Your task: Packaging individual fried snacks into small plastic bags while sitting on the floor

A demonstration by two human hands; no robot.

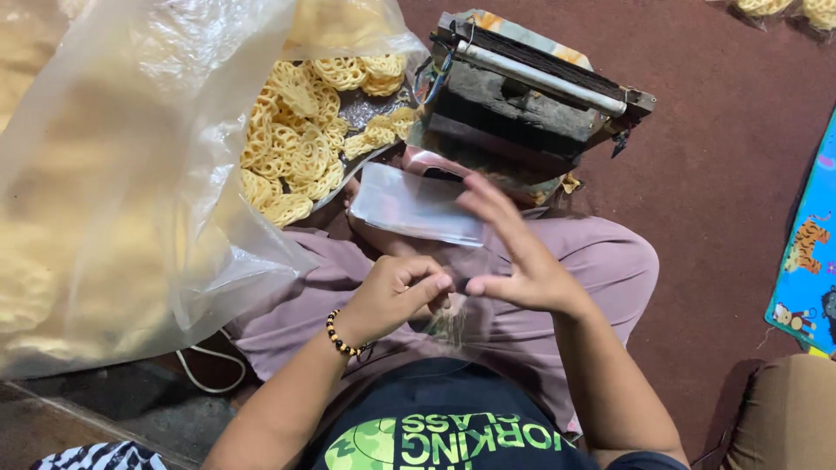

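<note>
The left hand (396, 296) is curled, thumb and forefinger pinched together on the near edge of a small clear bag (453, 318) that hangs over the lap. The right hand (514, 261) meets it from the right: its thumb tip presses the same edge just beside the left fingertips, while the other fingers are spread and lifted toward the far side. The bag is thin and see-through, so its outline is hard to trace; it lies between the two hands and sags toward the person's dark shirt. A beaded bracelet (341, 338) circles the left wrist.

Just beyond the hands, on the mauve trousers (610, 261), rests a flat stack of clear bags (416, 207). Farther off, on the red floor (723, 148), stands a worn sealing machine (522, 87) with a pale bar along its top. To the left of it a big plastic sack (113, 191) lies open, with yellow lattice-shaped crackers (300, 139) spilling at its mouth. A white cord (205, 370) loops on the floor near the left knee. At the right edge lies a blue mat (810, 261) with cartoon animals, and another person's tan-clad knee (784, 413) shows at the near right corner.
</note>
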